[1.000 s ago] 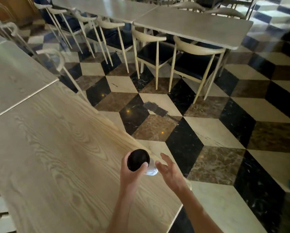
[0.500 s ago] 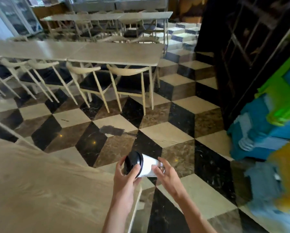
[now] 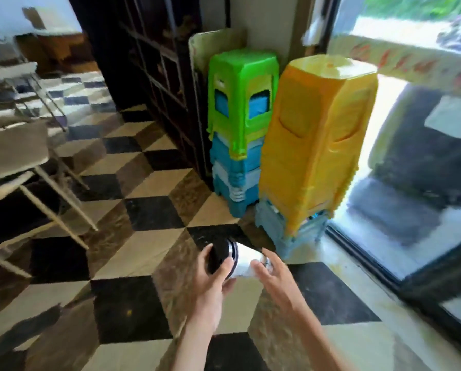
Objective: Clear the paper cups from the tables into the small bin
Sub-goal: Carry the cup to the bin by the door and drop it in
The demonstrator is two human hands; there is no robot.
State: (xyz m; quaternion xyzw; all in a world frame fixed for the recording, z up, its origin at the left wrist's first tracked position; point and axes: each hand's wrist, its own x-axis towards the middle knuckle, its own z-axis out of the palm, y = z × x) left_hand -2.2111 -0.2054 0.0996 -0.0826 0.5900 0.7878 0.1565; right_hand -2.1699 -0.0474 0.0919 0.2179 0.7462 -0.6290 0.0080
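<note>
Checkered marble floor [image 3: 133, 311] runs to a glass door [image 3: 416, 156], with a yellow stool stack [image 3: 317, 135] just beside a green-and-blue stool stack [image 3: 240, 103]. Above the tiles, the left hand [image 3: 213, 287] curls around the black lid [image 3: 218, 253] end of the paper cup [image 3: 246, 265], which is held on its side. The right hand [image 3: 277, 277] lays straight fingers against its base.

white paper cup [image 3: 246, 265] looks matt, its black plastic lid [image 3: 220, 257] shiny; stacked yellow plastic stools [image 3: 317, 135] glossy, checkered stone floor [image 3: 133, 311] polished.

You stood over checkered floor [image 3: 133, 215]; green stool stack [image 3: 240, 124] and yellow stool stack [image 3: 317, 145] stood on it, just beside each other; chair [image 3: 12, 148] at left.
</note>
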